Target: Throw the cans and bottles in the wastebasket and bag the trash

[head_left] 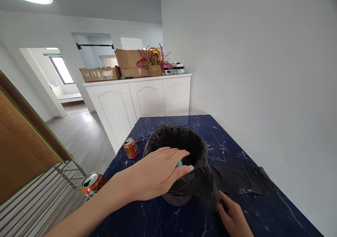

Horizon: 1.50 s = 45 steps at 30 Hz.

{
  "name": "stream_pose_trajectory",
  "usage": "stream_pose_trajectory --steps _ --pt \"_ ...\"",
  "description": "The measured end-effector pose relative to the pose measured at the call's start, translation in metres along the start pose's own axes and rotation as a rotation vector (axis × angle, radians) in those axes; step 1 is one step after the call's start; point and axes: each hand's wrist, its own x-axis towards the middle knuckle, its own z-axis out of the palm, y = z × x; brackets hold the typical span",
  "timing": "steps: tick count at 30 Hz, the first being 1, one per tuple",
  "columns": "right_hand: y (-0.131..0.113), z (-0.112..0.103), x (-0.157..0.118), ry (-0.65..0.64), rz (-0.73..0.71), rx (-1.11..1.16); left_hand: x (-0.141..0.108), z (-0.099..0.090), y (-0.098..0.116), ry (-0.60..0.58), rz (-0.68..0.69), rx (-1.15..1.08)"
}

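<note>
A black garbage bag [168, 133] lines a round bin [176, 199], its top folded over the rim. My left hand [160, 170] reaches across the bin's near side, fingers over the mouth. Between its thumb and fingers a bit of a small teal thing [179, 164] shows; the rest is hidden. Low on the right, my right hand [231, 214] pinches the loose edge of the bag where it hangs outside the bin. Two opened orange soda cans stand on the left: one can [131, 148] beside the bin, another can [92, 183] nearer me, partly behind my left forearm.
The dark blue marble-patterned table [223, 144] holds a flat folded black bag [243, 179] to the right. Beyond it are a white cabinet [147, 96], cardboard boxes [100, 74] and a flower basket [154, 70]. A metal rack [44, 191] stands at left; a wall [250, 72] borders the right.
</note>
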Motion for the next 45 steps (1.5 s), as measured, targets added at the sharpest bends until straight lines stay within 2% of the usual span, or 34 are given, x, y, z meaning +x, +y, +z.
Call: stream_pose_trajectory --steps 2,4,7,10,12,14,17,19,22,26,30,35,40,45 --pt "0.000 0.001 0.000 0.054 -0.004 0.012 -0.002 0.002 0.000 0.017 0.030 0.007" --pt "-0.001 0.004 -0.001 0.105 0.003 0.023 -0.006 0.001 -0.002 0.103 0.033 -0.026" --pt "-0.001 0.006 -0.002 0.128 0.025 0.032 -0.015 -0.003 -0.016 0.400 -0.048 -0.054" --pt "0.003 0.006 -0.003 0.128 0.014 0.034 -0.025 -0.007 -0.050 0.736 -0.178 0.016" --pt "0.006 0.005 -0.004 0.114 0.018 0.027 -0.030 -0.007 -0.085 0.848 -0.265 0.105" --pt "0.009 0.005 -0.004 0.095 0.026 0.014 -0.033 -0.002 -0.125 0.804 -0.364 0.208" --pt "0.012 0.005 -0.005 0.094 0.013 -0.022 -0.032 0.017 -0.183 0.562 -0.561 0.293" --pt "0.013 0.005 -0.005 0.110 0.001 -0.049 -0.026 0.033 -0.213 0.483 -0.617 0.282" --pt "0.011 0.005 -0.005 0.126 -0.016 -0.074 -0.013 0.054 -0.242 0.435 -0.687 0.271" --pt "0.008 0.005 -0.004 0.125 0.015 -0.068 0.005 0.067 -0.264 0.396 -0.776 0.251" --pt "0.004 0.004 -0.003 0.124 0.048 -0.054 0.014 0.077 -0.275 0.363 -0.812 0.255" --pt "-0.005 0.004 -0.004 0.126 0.046 -0.060 0.017 0.090 -0.273 0.365 -0.837 0.320" --pt "-0.009 0.004 -0.004 0.143 0.018 -0.092 0.014 0.094 -0.258 0.364 -0.815 0.336" --pt "-0.008 0.004 -0.004 0.199 -0.035 -0.125 0.007 0.102 -0.230 0.382 -0.803 0.323"
